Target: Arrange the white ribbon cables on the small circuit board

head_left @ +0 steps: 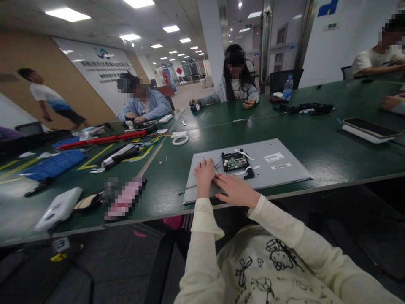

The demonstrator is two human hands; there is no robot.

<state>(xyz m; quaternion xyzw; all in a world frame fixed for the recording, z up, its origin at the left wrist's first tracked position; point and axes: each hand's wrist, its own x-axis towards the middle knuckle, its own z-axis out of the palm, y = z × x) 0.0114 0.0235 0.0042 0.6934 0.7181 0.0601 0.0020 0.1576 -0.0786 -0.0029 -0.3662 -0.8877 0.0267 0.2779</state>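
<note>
Across the near part of the dark green surface (319, 137), as my head view shows it, lies a flat, grey rectangular metal panel (268, 177). My left hand (205, 172) is on the left part of the panel, its fingers bent and close to one another; I cannot tell whether they are clamped on the thin dark cable (190, 187) that runs out past the panel's left side. My right hand (233, 189) lies over the panel's near edge, fingers stretched out toward my left hand and thumb apart from them.

Near the panel's middle, just beyond my right hand, sits a green circuit board in a black frame (236, 161), with thin white strips (247, 170) beside it. Printed white paper labels (274, 157) are on the panel's right part.

Beyond the panel's far left corner are a white ring-shaped roll (180, 143) and, farther off, a small silver wrench (184, 123). Well left of the panel is a blue plastic basket (53, 165); well right of it, a dark-screened phone (370, 127) rests on a flat white box (363, 134).
</note>
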